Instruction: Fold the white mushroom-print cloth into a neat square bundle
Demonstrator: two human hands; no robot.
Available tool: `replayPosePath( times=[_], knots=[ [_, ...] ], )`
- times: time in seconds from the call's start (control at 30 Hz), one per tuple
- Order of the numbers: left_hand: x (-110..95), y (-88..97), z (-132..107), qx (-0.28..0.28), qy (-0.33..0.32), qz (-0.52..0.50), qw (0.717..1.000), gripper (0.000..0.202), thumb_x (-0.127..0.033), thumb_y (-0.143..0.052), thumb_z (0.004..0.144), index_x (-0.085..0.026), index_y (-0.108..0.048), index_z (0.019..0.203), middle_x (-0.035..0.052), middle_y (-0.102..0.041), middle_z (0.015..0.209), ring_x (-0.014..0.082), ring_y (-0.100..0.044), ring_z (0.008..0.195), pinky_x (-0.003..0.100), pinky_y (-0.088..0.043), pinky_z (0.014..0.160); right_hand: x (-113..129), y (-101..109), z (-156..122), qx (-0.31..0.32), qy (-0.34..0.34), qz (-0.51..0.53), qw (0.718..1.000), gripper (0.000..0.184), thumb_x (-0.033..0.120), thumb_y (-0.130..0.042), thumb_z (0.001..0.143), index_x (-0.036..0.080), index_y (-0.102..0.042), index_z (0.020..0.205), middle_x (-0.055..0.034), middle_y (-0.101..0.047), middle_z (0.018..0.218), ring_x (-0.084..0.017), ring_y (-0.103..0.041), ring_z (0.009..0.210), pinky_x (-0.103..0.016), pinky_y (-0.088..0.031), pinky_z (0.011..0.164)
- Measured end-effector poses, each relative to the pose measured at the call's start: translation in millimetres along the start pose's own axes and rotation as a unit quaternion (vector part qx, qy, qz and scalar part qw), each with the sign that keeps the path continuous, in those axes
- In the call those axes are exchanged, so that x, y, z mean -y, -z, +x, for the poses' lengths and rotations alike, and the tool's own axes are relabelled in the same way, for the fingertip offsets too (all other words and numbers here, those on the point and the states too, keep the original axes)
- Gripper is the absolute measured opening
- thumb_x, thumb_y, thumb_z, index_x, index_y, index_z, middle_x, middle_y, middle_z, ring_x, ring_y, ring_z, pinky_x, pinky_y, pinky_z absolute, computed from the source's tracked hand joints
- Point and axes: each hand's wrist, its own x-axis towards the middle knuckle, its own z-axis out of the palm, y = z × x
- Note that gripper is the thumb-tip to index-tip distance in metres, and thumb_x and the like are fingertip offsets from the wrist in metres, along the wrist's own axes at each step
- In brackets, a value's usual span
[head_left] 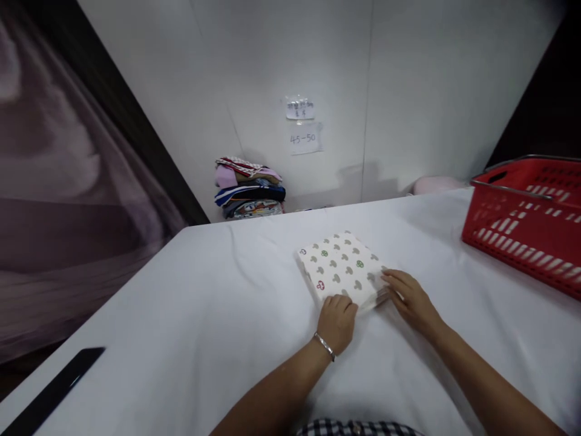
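Pale panelled wall (408,79), two paper signs (305,139) attached; white-covered table (218,339); purplish draped fabric (54,200) at left.

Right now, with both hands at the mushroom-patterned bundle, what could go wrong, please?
Perhaps two things. The mushroom-patterned bundle seems to show layered edges beside the right-hand grip; a sideways tug there might pull the layers out of line. Also, the white table cover has soft wrinkles, so sliding the bundle with the left-hand grip, at its near edge, might drag the cover along.
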Motion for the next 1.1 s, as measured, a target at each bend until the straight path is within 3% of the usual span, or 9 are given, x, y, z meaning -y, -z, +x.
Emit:
replayPosePath(
  times=[0.17, 0.3, 0.4, 0.47, 0.6, 0.7, 0.83, 0.93, 1.1],
  knots=[
    [6, 4.4, -5, -0.002, -0.026, 0.002, 1.0, 0.012, -0.015, -0.043, 0.085, -0.019, -0.055, 0.087, 0.0046, -0.054, 0.084, 0.0158, -0.047, 0.079, 0.032, -0.037, 0.07, 2, -16, -7, 0.116, 0.038, -0.076, 0.99, 0.057, 0.046, -0.04, 0.086, 0.028, -0.026, 0.138, -0.0041, -0.039, 0.138, -0.023, -0.029, 0.13, -0.048, -0.026, 0.103],
    [19, 15.7, -21, -0.001, -0.02, -0.015, 1.0, 0.014, -0.021, -0.042, 0.087, -0.018, -0.055, 0.084, 0.0041, -0.054, 0.082, 0.0152, -0.048, 0.079, 0.03, -0.039, 0.068, -5, -16, -11, 0.132, 0.024, -0.073, 0.988, 0.057, 0.048, -0.037, 0.087, 0.03, -0.022, 0.139, -0.0033, -0.037, 0.139, -0.021, -0.026, 0.131, -0.047, -0.025, 0.104],
    [31, 26.0, -34, -0.006, -0.004, -0.065, 0.998, 0.017, -0.026, -0.042, 0.088, -0.018, -0.057, 0.084, 0.0038, -0.056, 0.084, 0.0142, -0.049, 0.079, 0.03, -0.041, 0.069, -4, -13, -11, 0.135, -0.002, -0.036, 0.99, 0.052, 0.046, -0.036, 0.088, 0.032, -0.029, 0.137, -0.0029, -0.038, 0.138, -0.022, -0.027, 0.13, -0.049, -0.024, 0.104],
    [40, 32.8, -38, -0.006, 0.022, -0.097, 0.995, 0.02, -0.029, -0.041, 0.089, -0.019, -0.058, 0.083, 0.0031, -0.057, 0.084, 0.0136, -0.05, 0.079, 0.03, -0.042, 0.071, -3, -12, -8, 0.128, -0.032, -0.001, 0.991, 0.044, 0.045, -0.036, 0.088, 0.033, -0.041, 0.13, -0.002, -0.043, 0.135, -0.023, -0.033, 0.128, -0.051, -0.026, 0.103],
    [54, 41.4, -21, -0.022, 0.086, -0.112, 0.99, 0.023, -0.027, -0.039, 0.089, -0.019, -0.059, 0.082, 0.0036, -0.059, 0.087, 0.0142, -0.052, 0.085, 0.031, -0.043, 0.077, -1, -9, 18, 0.065, -0.082, 0.06, 0.993, 0.035, 0.044, -0.037, 0.087, 0.03, -0.059, 0.111, -0.003, -0.057, 0.122, -0.024, -0.046, 0.118, -0.049, -0.034, 0.1],
    [59, 35.5, 7, -0.033, 0.103, -0.106, 0.988, 0.021, -0.028, -0.042, 0.087, -0.02, -0.058, 0.096, 0.005, -0.058, 0.104, 0.0155, -0.05, 0.1, 0.032, -0.04, 0.089, 3, -13, 50, 0.034, -0.071, 0.077, 0.994, 0.038, 0.044, -0.037, 0.087, 0.026, -0.059, 0.113, -0.0046, -0.052, 0.127, -0.024, -0.044, 0.12, -0.044, -0.041, 0.095],
    [60, 11.3, 31, 0.021, 0.16, -0.05, 0.986, 0.04, -0.036, -0.044, 0.085, -0.017, -0.048, 0.12, 0.0082, -0.044, 0.132, 0.0233, -0.033, 0.125, 0.042, -0.025, 0.105, -3, -35, 76, 0.105, -0.041, -0.02, 0.993, 0.048, 0.047, -0.039, 0.085, 0.021, -0.048, 0.125, -0.0091, -0.04, 0.137, -0.029, -0.031, 0.128, -0.048, -0.035, 0.099],
    [61, -3.3, 28, 0.056, 0.177, -0.032, 0.982, 0.047, -0.041, -0.036, 0.087, -0.017, -0.042, 0.127, 0.008, -0.036, 0.139, 0.0236, -0.023, 0.131, 0.043, -0.017, 0.109, -16, -53, 72, 0.159, -0.072, -0.084, 0.981, 0.054, 0.049, -0.037, 0.085, 0.02, -0.041, 0.131, -0.01, -0.035, 0.14, -0.03, -0.027, 0.13, -0.048, -0.036, 0.097],
    [67, -3.6, 21, 0.065, 0.16, -0.042, 0.984, 0.045, -0.041, -0.033, 0.089, -0.019, -0.041, 0.128, 0.0044, -0.035, 0.14, 0.0198, -0.022, 0.132, 0.042, -0.015, 0.11, -25, -62, 62, 0.164, -0.07, -0.09, 0.98, 0.054, 0.05, -0.032, 0.087, 0.022, -0.037, 0.133, -0.0092, -0.029, 0.143, -0.029, -0.024, 0.131, -0.047, -0.037, 0.095]
  ],
)
